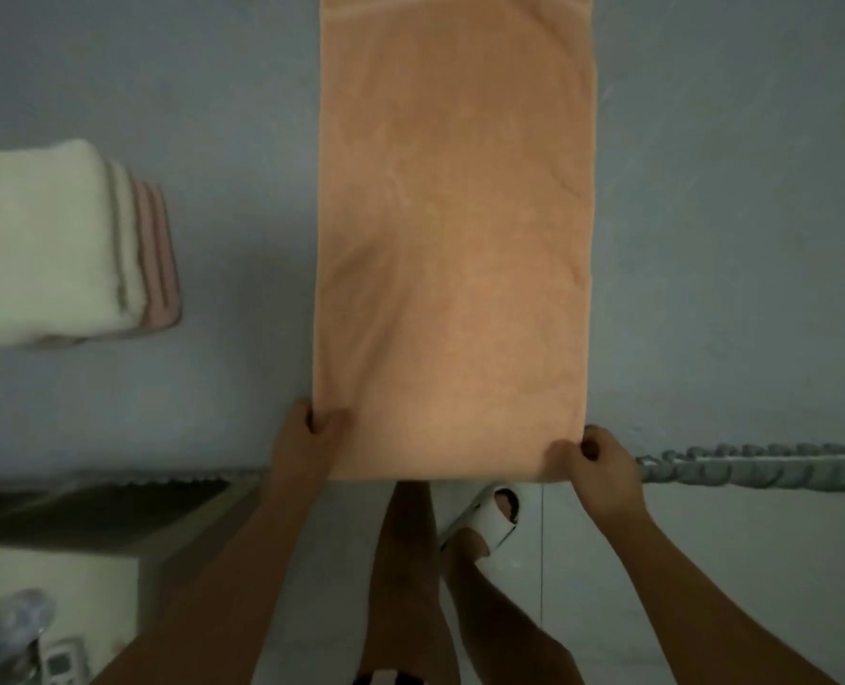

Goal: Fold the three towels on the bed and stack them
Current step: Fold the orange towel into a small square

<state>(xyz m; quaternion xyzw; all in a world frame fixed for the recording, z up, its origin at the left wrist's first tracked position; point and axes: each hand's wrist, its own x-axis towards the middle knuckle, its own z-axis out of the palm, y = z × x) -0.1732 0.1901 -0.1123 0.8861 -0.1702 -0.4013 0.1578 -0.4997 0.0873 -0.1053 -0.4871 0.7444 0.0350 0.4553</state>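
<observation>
An orange towel (455, 239) lies spread lengthwise on the grey-blue bed (213, 116), running from the near edge to the top of the view. My left hand (306, 437) pinches its near left corner. My right hand (603, 462) pinches its near right corner. At the left, a folded white towel (35, 239) sits on top of a folded pink striped towel (158, 259), forming a stack.
The bed's near edge has a braided grey trim (756, 467). Below it are my legs and a white slipper (484, 521) on a pale floor. A low cabinet (64, 561) with small items stands at the lower left.
</observation>
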